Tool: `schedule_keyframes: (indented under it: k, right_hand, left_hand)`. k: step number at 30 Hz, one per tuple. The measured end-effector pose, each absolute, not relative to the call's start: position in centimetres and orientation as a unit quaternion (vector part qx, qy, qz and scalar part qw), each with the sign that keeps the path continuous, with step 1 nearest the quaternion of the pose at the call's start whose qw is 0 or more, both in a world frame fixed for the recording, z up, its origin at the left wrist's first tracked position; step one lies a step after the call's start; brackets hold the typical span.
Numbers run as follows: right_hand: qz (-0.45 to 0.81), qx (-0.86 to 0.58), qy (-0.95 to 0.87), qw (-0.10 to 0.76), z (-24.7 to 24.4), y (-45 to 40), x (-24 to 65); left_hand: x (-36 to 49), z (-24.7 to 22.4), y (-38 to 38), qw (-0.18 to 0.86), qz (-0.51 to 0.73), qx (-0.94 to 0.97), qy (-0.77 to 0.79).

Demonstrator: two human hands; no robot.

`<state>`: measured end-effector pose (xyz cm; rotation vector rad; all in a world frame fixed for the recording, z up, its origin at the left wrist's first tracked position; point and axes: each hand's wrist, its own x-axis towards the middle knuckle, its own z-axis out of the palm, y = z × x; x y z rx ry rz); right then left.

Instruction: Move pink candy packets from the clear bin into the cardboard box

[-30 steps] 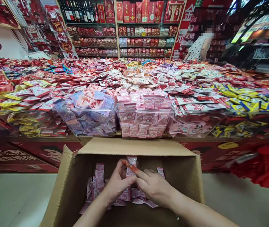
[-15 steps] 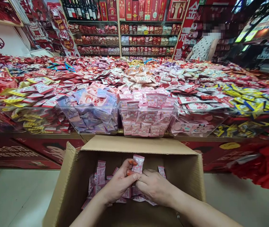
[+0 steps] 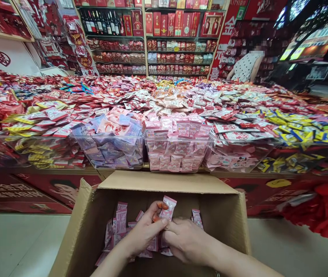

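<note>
Over the open cardboard box [image 3: 169, 182], my left hand [image 3: 148, 223] pinches a small pink candy packet [image 3: 169, 208], which stands tilted up between thumb and fingers. My right hand [image 3: 185, 236] is beside it with fingers curled in, close against the packet's lower end and the left thumb. What the right fingers hold, if anything, is hidden. Inside the box, loose pink packets [image 3: 121, 220] lie in a heap left of my hands and partly beneath them. Another pink packet [image 3: 197, 218] leans to the right of my right hand.
Beyond the box, a clear bin [image 3: 178, 169] filled with rows of similar pink packets sits on the counter. Bins of purple packets [image 3: 114, 150] and yellow-and-blue packets [image 3: 299, 127] flank it. A person in a dotted top [image 3: 244, 66] stands at the back right. Red fabric [image 3: 320, 211] lies at right.
The camera view has tipped up slightly, so the scene sits lower. My left hand still holds the packet, now leaning more to the right. My right hand has shifted slightly, fingers still curled.
</note>
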<state>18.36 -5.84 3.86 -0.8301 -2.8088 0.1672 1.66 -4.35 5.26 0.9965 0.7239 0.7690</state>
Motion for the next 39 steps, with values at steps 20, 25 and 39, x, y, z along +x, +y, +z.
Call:
schedule_keyframes:
  k: [20, 25, 39]
  right_hand:
    - [-0.078, -0.26, -0.952, 0.139, 6.7, -6.8, 19.6]
    - [-0.076, -0.265, -0.952, 0.136, 6.4, -6.7, 19.4]
    - [-0.006, -0.266, -0.951, 0.16, 6.9, -6.7, 19.2]
  left_hand:
    - [1.7, 8.0, -4.4, 0.703, 0.352, 0.511, 0.347]
    - [2.2, 7.4, -4.4, 0.708, 0.375, 0.467, 0.374]
    - [2.0, 6.0, -4.0, 0.726, 0.411, 0.376, 0.402]
